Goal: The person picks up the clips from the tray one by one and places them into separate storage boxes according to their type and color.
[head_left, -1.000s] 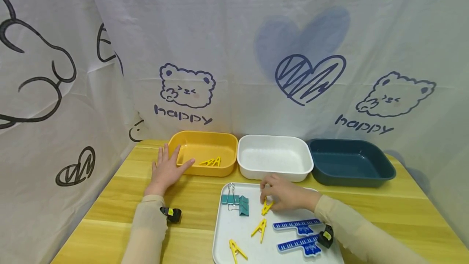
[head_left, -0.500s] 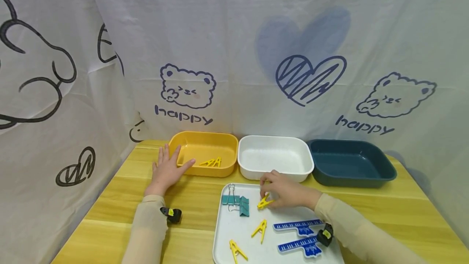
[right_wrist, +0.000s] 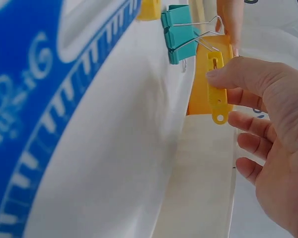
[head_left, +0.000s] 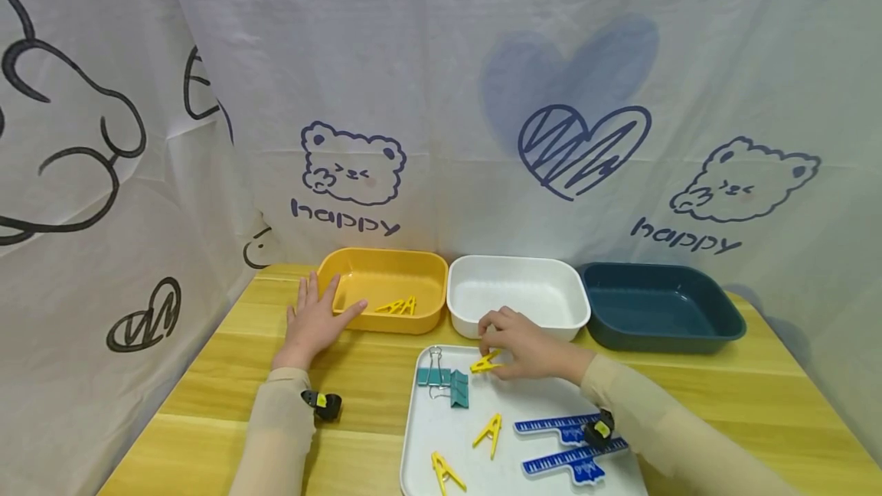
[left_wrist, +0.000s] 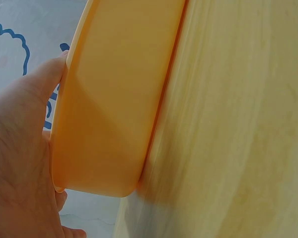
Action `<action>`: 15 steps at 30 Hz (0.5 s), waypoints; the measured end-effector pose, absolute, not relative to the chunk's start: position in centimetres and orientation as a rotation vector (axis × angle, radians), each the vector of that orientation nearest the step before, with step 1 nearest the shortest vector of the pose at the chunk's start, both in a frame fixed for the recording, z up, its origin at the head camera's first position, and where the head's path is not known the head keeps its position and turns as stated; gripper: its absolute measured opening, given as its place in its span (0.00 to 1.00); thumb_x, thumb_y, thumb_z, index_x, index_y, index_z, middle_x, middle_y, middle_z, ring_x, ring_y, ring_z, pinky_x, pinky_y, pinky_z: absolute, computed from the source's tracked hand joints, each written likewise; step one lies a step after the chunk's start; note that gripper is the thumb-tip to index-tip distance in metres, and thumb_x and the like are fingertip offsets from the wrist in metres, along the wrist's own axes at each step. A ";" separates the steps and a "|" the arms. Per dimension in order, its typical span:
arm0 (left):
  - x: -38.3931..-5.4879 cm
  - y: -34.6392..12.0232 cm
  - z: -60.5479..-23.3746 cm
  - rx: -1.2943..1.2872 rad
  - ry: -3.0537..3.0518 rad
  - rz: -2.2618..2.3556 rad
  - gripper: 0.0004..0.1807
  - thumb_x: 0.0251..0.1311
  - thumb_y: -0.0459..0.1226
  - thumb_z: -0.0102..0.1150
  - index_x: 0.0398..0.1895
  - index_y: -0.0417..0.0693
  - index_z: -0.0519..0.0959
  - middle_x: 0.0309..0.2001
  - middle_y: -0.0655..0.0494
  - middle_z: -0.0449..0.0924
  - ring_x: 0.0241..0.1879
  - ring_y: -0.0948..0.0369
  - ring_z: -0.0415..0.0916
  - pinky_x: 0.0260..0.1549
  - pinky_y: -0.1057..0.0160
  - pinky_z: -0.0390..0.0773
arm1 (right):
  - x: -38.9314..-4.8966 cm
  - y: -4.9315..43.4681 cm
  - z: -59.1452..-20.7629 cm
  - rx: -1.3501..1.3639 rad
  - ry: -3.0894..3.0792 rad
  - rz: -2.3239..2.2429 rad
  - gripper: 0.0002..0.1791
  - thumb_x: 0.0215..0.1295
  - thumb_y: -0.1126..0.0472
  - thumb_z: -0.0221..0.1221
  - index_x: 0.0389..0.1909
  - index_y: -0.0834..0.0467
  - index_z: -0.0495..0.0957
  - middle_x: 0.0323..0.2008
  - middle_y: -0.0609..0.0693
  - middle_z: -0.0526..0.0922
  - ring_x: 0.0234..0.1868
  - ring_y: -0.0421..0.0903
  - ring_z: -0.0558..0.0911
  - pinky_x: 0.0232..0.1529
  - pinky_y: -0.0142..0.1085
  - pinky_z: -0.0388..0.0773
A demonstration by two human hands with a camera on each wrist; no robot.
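My right hand [head_left: 530, 349] pinches a yellow clothespin [head_left: 485, 363] between thumb and fingers, above the far edge of the white tray [head_left: 411, 435]. In the right wrist view the thumb presses on this clothespin's side. Spread fingers of my left hand [head_left: 313, 327] rest at the left corner of the yellow bin [head_left: 386, 321], the thumb touching its rim in the left wrist view. Yellow clothespins [head_left: 396, 305] lie inside that bin. On the tray are two more clothespins, one nearer the middle [head_left: 489, 433] and one at the front [head_left: 446, 471].
Teal binder clips [head_left: 458, 389] sit at the tray's far left. Two blue piano-key-patterned clips [head_left: 575, 464] lie at its right, partly under the right wrist. A white bin [head_left: 517, 285] and a dark teal bin [head_left: 661, 339] stand beside the yellow one, before a printed curtain [head_left: 441, 98].
My right hand has lifted the clothespin from the tray and moved it away from me and slightly left, turning it on the way. The left hand stays in place.
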State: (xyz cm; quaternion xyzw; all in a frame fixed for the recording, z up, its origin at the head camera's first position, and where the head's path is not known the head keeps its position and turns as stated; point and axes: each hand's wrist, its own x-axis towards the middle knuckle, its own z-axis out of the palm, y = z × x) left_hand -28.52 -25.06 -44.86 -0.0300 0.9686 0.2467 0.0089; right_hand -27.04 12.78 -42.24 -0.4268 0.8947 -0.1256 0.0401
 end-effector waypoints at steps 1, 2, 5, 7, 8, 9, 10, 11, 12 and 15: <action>-28.5 -25.1 -44.9 -0.094 3.026 0.767 0.54 0.59 0.74 0.38 0.79 0.53 0.42 0.77 0.39 0.20 0.76 0.39 0.19 0.67 0.25 0.33 | -27.1 12.6 -42.2 -1.310 2.743 -0.390 0.11 0.55 0.52 0.70 0.38 0.45 0.81 0.54 0.46 0.76 0.52 0.43 0.68 0.54 0.39 0.72; -28.6 -25.1 -44.9 -0.094 3.027 0.765 0.54 0.59 0.74 0.38 0.79 0.53 0.42 0.77 0.39 0.20 0.76 0.39 0.19 0.67 0.25 0.33 | -27.2 12.5 -42.1 -1.311 2.747 -0.392 0.11 0.55 0.52 0.70 0.38 0.45 0.81 0.54 0.46 0.76 0.52 0.43 0.68 0.55 0.39 0.72; -28.7 -25.1 -45.0 -0.095 3.028 0.756 0.54 0.58 0.74 0.37 0.79 0.53 0.42 0.77 0.39 0.19 0.76 0.39 0.20 0.67 0.25 0.33 | -27.5 12.0 -41.9 -1.306 2.760 -0.399 0.12 0.54 0.53 0.70 0.39 0.46 0.82 0.54 0.45 0.75 0.52 0.43 0.68 0.55 0.39 0.72; -28.7 -25.1 -45.1 -0.094 3.030 0.752 0.54 0.58 0.74 0.37 0.79 0.53 0.42 0.77 0.39 0.20 0.76 0.38 0.20 0.66 0.25 0.33 | -27.7 11.6 -41.7 -1.319 2.773 -0.413 0.12 0.54 0.54 0.70 0.39 0.47 0.81 0.54 0.45 0.75 0.52 0.43 0.69 0.54 0.38 0.73; -28.7 -25.1 -45.1 -0.095 3.031 0.749 0.54 0.58 0.74 0.37 0.79 0.53 0.42 0.77 0.39 0.20 0.76 0.38 0.21 0.66 0.25 0.33 | -27.9 11.4 -41.6 -1.329 2.778 -0.419 0.12 0.53 0.55 0.70 0.38 0.48 0.81 0.53 0.45 0.76 0.51 0.43 0.69 0.53 0.38 0.73; -28.7 -25.1 -45.1 -0.096 3.033 0.745 0.54 0.58 0.74 0.37 0.79 0.53 0.42 0.77 0.39 0.20 0.76 0.38 0.21 0.66 0.25 0.34 | -28.0 11.2 -41.6 -1.343 2.785 -0.421 0.11 0.53 0.55 0.70 0.38 0.48 0.81 0.53 0.46 0.76 0.51 0.43 0.69 0.52 0.37 0.73; -28.7 -25.1 -45.1 -0.098 3.032 0.746 0.54 0.58 0.74 0.37 0.79 0.53 0.42 0.77 0.39 0.20 0.76 0.38 0.21 0.66 0.25 0.34 | -28.1 11.0 -41.6 -1.358 2.791 -0.425 0.11 0.53 0.55 0.69 0.38 0.49 0.81 0.53 0.47 0.76 0.50 0.43 0.69 0.51 0.37 0.72; -28.7 -25.1 -45.1 -0.101 3.032 0.743 0.54 0.58 0.75 0.36 0.79 0.53 0.42 0.77 0.39 0.20 0.76 0.38 0.21 0.67 0.25 0.34 | -28.3 10.9 -41.6 -1.368 2.800 -0.419 0.11 0.53 0.55 0.69 0.37 0.49 0.81 0.52 0.47 0.76 0.49 0.43 0.69 0.50 0.37 0.72; -28.7 -25.2 -45.1 -0.103 3.031 0.743 0.55 0.58 0.75 0.36 0.79 0.53 0.42 0.77 0.39 0.20 0.76 0.38 0.20 0.67 0.25 0.34 | -28.4 10.7 -41.5 -1.377 2.808 -0.417 0.11 0.53 0.55 0.69 0.36 0.49 0.81 0.52 0.47 0.77 0.49 0.43 0.69 0.50 0.37 0.72; -28.6 -25.1 -45.0 -0.106 3.029 0.744 0.55 0.58 0.75 0.36 0.79 0.53 0.42 0.77 0.39 0.19 0.76 0.39 0.20 0.67 0.25 0.34 | -28.8 10.0 -41.4 -1.373 2.819 -0.412 0.11 0.52 0.55 0.69 0.36 0.49 0.81 0.52 0.47 0.76 0.50 0.43 0.69 0.51 0.37 0.72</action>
